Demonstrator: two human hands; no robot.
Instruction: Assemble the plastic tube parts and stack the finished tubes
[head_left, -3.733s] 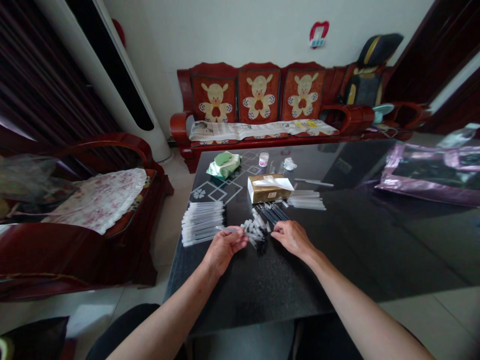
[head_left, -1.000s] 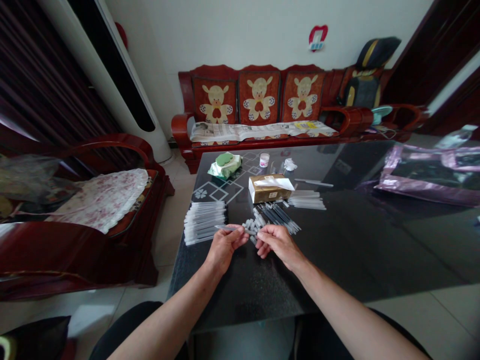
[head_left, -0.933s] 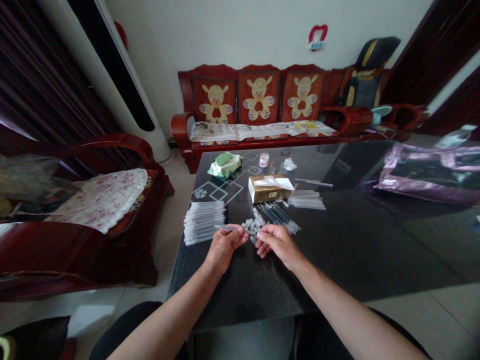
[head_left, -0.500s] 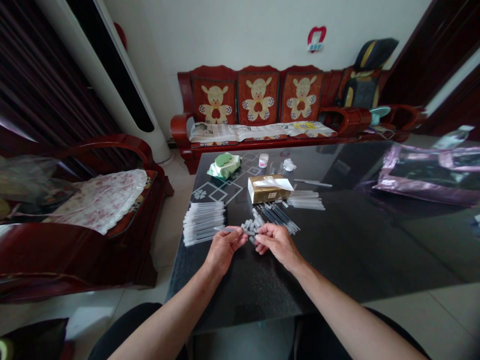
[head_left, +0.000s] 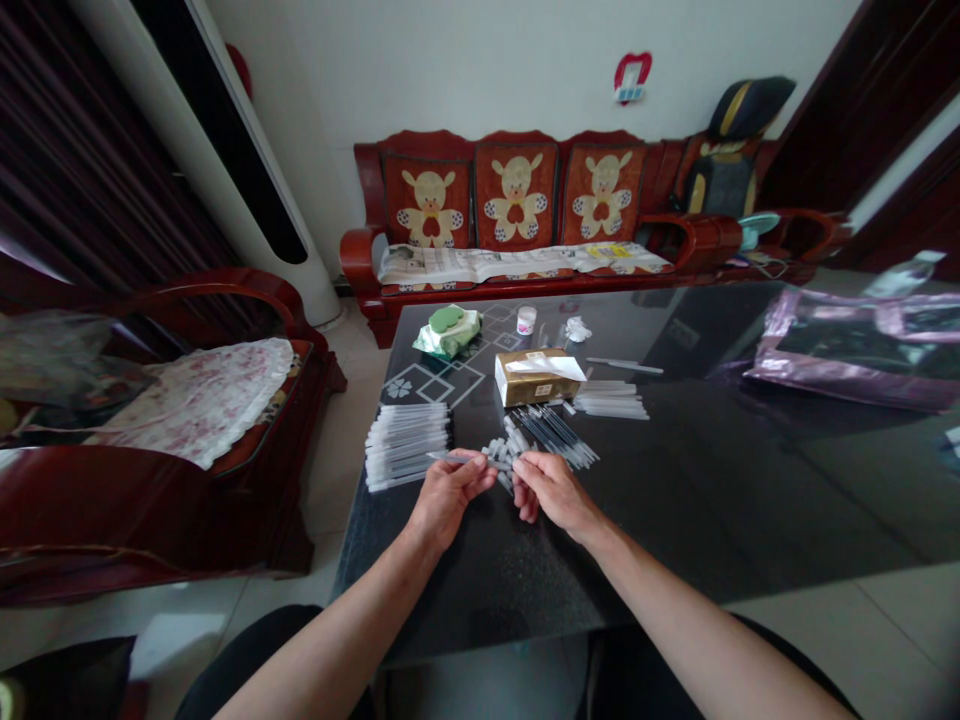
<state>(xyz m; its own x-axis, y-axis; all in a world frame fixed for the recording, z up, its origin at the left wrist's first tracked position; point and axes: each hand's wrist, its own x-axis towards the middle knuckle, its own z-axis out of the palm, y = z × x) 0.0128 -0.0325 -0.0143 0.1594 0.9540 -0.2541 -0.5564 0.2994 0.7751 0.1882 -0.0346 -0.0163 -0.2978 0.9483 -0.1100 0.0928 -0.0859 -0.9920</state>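
Observation:
A slim grey pen (head_left: 442, 457) lies level over the table between my hands. My left hand (head_left: 450, 492) is closed around its middle, thumb on top. At the pen's right end, the thumb and forefinger of my right hand (head_left: 553, 492) are pinched together; the part between them is too small to make out. Under and behind the fingers is a pile of pale pen caps (head_left: 511, 432), partly hidden. Left of my hands a stack of whitish pens (head_left: 405, 440) lies in a row. Dark thin refills (head_left: 562, 440) fan out on the right, beyond my right hand.
A gold tissue box (head_left: 540, 385) stands behind the refills, with translucent pen barrels (head_left: 613, 400) beside it. Farther back are a green wipes pack (head_left: 450, 335), a small white jar (head_left: 526, 321) and crumpled tissue (head_left: 577, 330). A purple plastic bag (head_left: 847, 370) lies at the right.
The fingers of my right hand have shifted slightly at the pen's right end, and its lower fingers hang a little lower. My left hand keeps hold of the pen.

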